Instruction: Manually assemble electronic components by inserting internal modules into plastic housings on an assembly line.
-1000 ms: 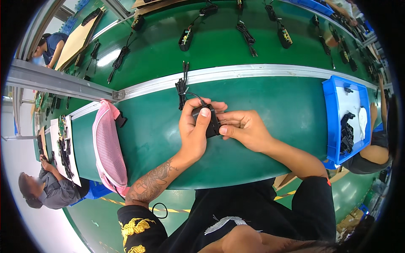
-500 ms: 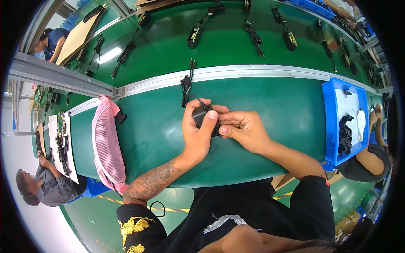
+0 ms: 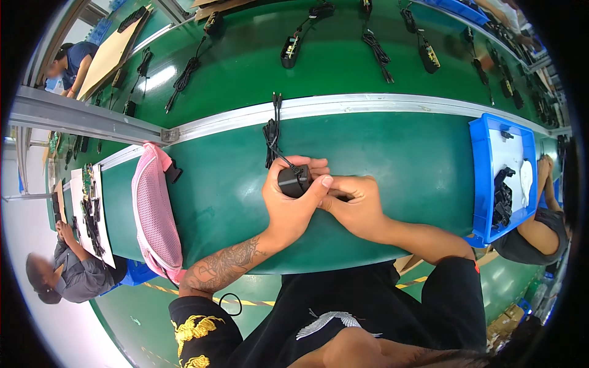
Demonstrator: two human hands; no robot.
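Observation:
A black power adapter (image 3: pixel 293 180) is in my left hand (image 3: pixel 287 211), whose fingers and thumb wrap round its body above the green bench. From its far end a black cable (image 3: pixel 271 136), folded and tied in a bundle, runs away from me with its tips at the metal rail. My right hand (image 3: pixel 358 205) is closed against the adapter's right end, thumb and fingers pressed together there. That end of the adapter is hidden by my fingers, so any small part between them cannot be made out.
A pink mesh bag (image 3: pixel 156 208) lies to the left. At the right stands a blue tray (image 3: pixel 481 184) with black plastic parts (image 3: pixel 503 196). Beyond the metal rail (image 3: pixel 368 104), a green belt carries open adapters (image 3: pixel 290 52) with cables. Co-workers sit on both sides.
The adapter has turned in my left hand, and my right hand has closed in more tightly at its right end. Adapters on the far belt have shifted slightly to the right.

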